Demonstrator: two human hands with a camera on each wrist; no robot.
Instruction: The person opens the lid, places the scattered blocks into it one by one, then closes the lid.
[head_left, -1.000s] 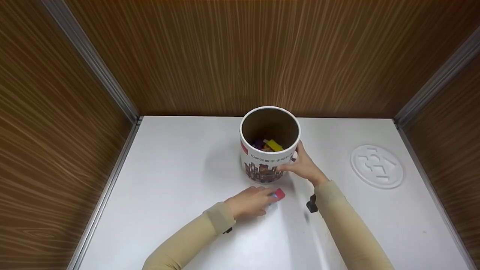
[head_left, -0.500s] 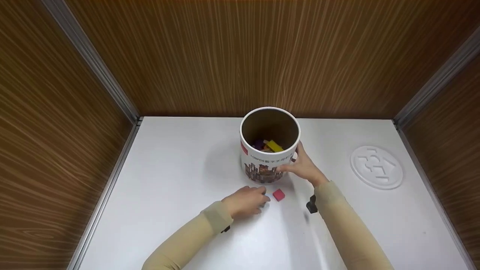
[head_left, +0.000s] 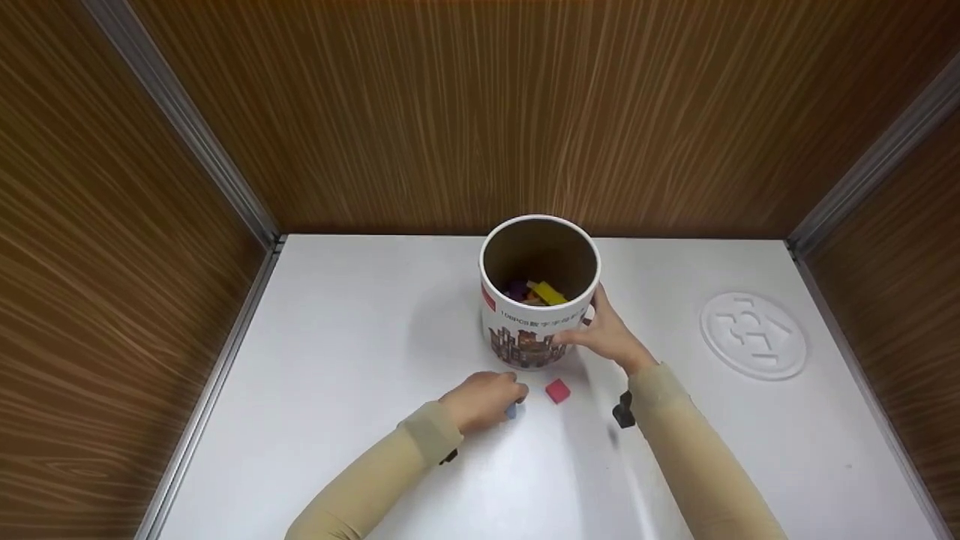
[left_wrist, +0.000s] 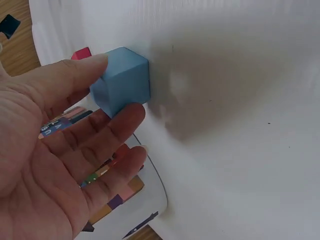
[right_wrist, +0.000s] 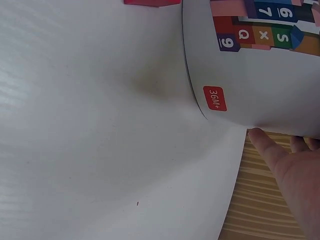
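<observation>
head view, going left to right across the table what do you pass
left hand → blue block → red block → right hand → round white lid

Matt white table [head_left: 360,337]; wood-grain walls [head_left: 465,105]; smooth printed cardboard tub [head_left: 529,330].
</observation>
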